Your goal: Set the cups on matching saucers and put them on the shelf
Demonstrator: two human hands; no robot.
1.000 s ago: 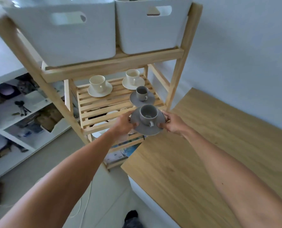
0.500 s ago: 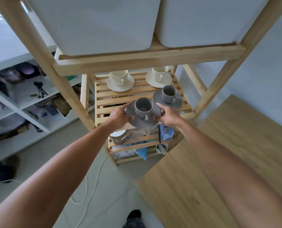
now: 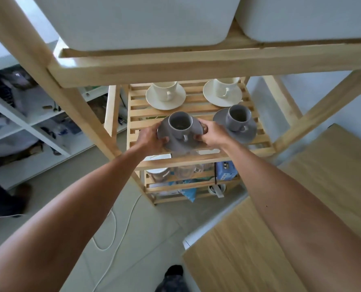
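Head view, the only one. Both my hands carry one grey saucer point(image 3: 176, 142) with a grey cup point(image 3: 180, 125) standing upright on it, handle toward me. My left hand point(image 3: 151, 137) pinches the saucer's left rim, thumb on top and fingers curled under; my right hand point(image 3: 211, 134) does the same at the right rim. Fingers are closed only as far as the rim's thickness, holding nothing else. A grip on both sides keeps the saucer level, so the loose cup does not slide.

The set is over the front-left part of the slatted shelf point(image 3: 198, 158). Whether its base already touches the slats, I cannot tell; my hands hide the underside.

Placement so far reads as a grid: two white cups on white saucers point(image 3: 165, 95) point(image 3: 222, 92) at the back, a second grey cup and saucer point(image 3: 235, 125) front right. The front-left spot is the one open place, which is why I aim there.

The upper shelf beam point(image 3: 196, 68), with white bins point(image 3: 133, 20) on it, hangs above my reach, so I come in low from the front.

Judgement: last set, nearly done. Next calls for lowering flat, then slipping my fingers out sideways, keeping clear of the neighbouring grey saucer just beside my right hand.
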